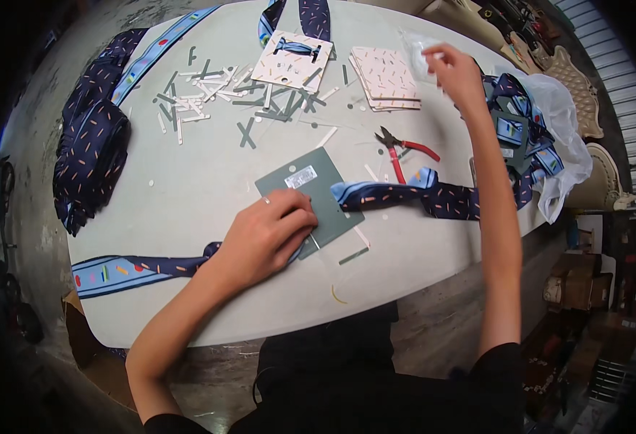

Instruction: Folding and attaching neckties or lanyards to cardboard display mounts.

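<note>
My left hand (269, 233), a ring on one finger, rests with bent fingers on a dark green card (326, 217) bearing a white printed label. Patterned navy and light-blue fabric strip (388, 196) lies over the card's right edge, and more of it emerges left of my wrist. What lies under my left fingers is hidden. My right hand (448, 68) is raised near a clear plastic bag (418, 46), fingers curled; whether it holds anything is unclear. Beside it is a stack of pink patterned cards (385, 78). Red-handled diagonal cutting pliers (399, 149) lie open between my hands.
Green and white card offcuts (198, 97) are scattered across the white table (177, 217). A pink card threaded with fabric (290, 62) lies at the far side. Folded navy fabric (93, 146) is piled at left. Strapped green cards (513, 135) lie by a white plastic bag (562, 119) at right.
</note>
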A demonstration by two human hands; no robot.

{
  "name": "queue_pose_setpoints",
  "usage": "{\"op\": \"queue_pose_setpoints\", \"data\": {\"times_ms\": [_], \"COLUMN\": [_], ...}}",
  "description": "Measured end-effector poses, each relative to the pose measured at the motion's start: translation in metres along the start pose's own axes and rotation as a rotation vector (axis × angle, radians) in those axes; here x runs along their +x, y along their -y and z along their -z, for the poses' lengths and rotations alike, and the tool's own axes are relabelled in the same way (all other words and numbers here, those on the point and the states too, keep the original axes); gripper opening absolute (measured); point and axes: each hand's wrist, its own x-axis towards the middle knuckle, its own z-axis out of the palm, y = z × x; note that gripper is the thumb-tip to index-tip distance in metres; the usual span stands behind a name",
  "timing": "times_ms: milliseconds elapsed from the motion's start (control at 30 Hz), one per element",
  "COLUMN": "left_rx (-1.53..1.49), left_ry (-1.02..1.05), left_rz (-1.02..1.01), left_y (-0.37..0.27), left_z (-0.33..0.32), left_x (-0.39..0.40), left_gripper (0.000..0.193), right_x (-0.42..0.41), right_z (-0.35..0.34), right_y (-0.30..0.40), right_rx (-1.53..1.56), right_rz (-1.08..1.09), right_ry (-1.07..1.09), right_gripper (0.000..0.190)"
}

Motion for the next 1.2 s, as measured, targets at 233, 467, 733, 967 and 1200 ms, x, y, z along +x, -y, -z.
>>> {"op": "queue_pose_setpoints", "data": {"times_ms": [233, 467, 733, 967, 1200], "left_rx": [-0.048, -0.073, -0.092, -0.098, -0.102], "left_ry": [0.015, 0.036, 0.055, 0.063, 0.057], "left_rz": [0.029, 0.027, 0.041, 0.044, 0.045], "left_y": [0.007, 0.014, 0.016, 0.016, 0.017], "left_z": [0.004, 0.008, 0.008, 0.008, 0.007], "left_x": [-0.004, -0.001, -0.001, -0.001, -0.001], "left_gripper": [0.016, 0.018, 0.018, 0.018, 0.017], "right_x": [0.132, 0.158, 0.167, 0.173, 0.172], "right_z": [-0.059, -0.066, -0.067, -0.093, -0.098], "right_y": [-0.051, -0.052, -0.074, -0.080, -0.083], "right_rx": [-0.589, -0.882, -0.738, -0.762, -0.642], "right_rz": [0.181, 0.006, 0.059, -0.100, -0.186], "right_ry": [0.075, 0.188, 0.179, 0.086, 0.042], "right_gripper": [0.022, 0.022, 0.018, 0.021, 0.023]}}
